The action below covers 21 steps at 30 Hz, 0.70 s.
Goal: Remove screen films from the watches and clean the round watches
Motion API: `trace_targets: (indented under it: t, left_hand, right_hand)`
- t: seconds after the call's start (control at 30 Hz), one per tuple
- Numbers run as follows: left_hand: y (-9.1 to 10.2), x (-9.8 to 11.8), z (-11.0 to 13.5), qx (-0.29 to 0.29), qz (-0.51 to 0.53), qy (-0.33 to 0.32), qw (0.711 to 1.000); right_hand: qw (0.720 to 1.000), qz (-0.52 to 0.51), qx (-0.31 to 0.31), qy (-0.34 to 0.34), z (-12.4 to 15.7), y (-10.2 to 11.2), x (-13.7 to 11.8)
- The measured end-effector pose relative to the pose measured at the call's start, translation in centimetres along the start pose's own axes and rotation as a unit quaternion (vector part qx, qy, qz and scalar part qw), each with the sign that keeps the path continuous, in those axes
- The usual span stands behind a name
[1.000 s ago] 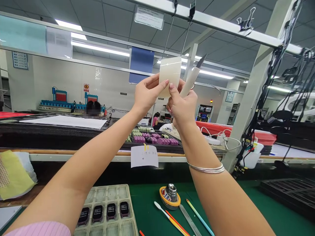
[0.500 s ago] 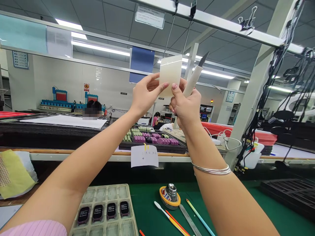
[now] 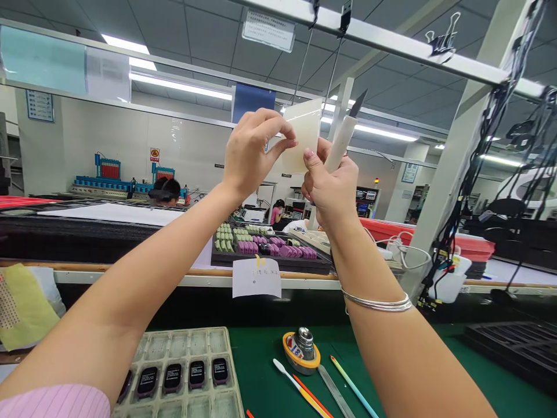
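Note:
Both my hands are raised toward the ceiling lights. My left hand (image 3: pixel 252 152) pinches the left edge of a translucent cream sheet (image 3: pixel 304 130) between thumb and fingers. My right hand (image 3: pixel 331 186) grips the sheet's lower right corner with the thumb and also holds a white-handled knife (image 3: pixel 343 139), its dark blade pointing up. A silver bracelet (image 3: pixel 378 303) circles my right wrist.
Below on the green mat lie a compartment tray (image 3: pixel 191 348) with several small dark watch bodies, a round yellow holder (image 3: pixel 301 351) and several thin stick tools (image 3: pixel 317 389). A dark tray of purple and green parts (image 3: pixel 265 247) sits on the conveyor behind. Other people work far back.
My left hand has shifted up along the sheet's left edge and curled over it. The sheet and knife stay raised; the view tilted slightly.

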<state>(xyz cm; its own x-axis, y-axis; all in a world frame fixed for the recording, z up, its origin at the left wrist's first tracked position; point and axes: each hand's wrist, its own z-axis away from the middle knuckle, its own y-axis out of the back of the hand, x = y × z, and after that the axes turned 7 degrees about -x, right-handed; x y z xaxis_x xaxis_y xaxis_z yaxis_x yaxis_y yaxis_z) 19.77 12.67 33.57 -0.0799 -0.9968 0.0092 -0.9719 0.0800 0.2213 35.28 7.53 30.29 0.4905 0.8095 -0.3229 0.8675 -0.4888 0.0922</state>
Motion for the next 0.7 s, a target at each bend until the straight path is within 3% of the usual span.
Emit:
trace_targets:
  t: [0.17,0.3,0.43,0.57,0.7]
  left_hand:
    - [0.0,-0.9,0.2,0.050,0.080,0.066,0.993]
    - [-0.1,-1.5,0.7,0.006,0.090,0.110,0.990]
    - [-0.4,-1.2,0.8,-0.041,0.051,0.084,0.994]
    - [-0.3,-0.8,0.4,-0.039,0.000,0.052,0.998]
    - [-0.2,-0.6,0.1,-0.043,-0.029,0.042,0.998]
  right_hand:
    - [1.000,0.006,0.007,0.017,0.3,-0.2,-0.4]
    - [1.000,-0.005,0.005,0.007,0.4,-0.1,-0.3]
    - [1.000,0.014,-0.004,0.011,0.3,0.0,0.0]
    - [0.998,0.060,-0.003,0.016,0.4,0.2,0.1]
    - [0.987,0.144,0.018,0.068,0.3,0.3,0.4]
